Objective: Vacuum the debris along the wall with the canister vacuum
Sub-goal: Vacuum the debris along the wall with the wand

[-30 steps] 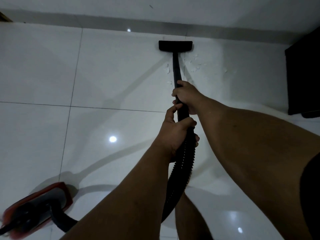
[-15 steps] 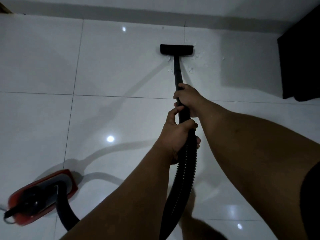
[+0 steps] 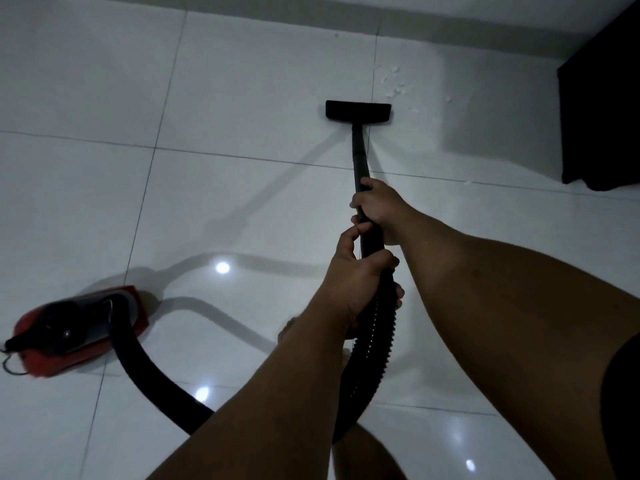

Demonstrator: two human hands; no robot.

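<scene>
On the glossy white tiled floor (image 3: pixel 242 98), the black wand (image 3: pixel 358 157) is being held in the closed grip of the right hand (image 3: pixel 379 206) and left hand (image 3: pixel 356 282), its nozzle (image 3: pixel 358 112) just short of white debris (image 3: pixel 394 84) near the wall (image 3: pixel 450 12), the red canister (image 3: pixel 79 327) being left at the floor's left edge.

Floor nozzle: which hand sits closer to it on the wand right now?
Right. The right hand grips the rigid wand further down toward the floor nozzle; the left hand holds behind it, where the ribbed hose begins.
</scene>
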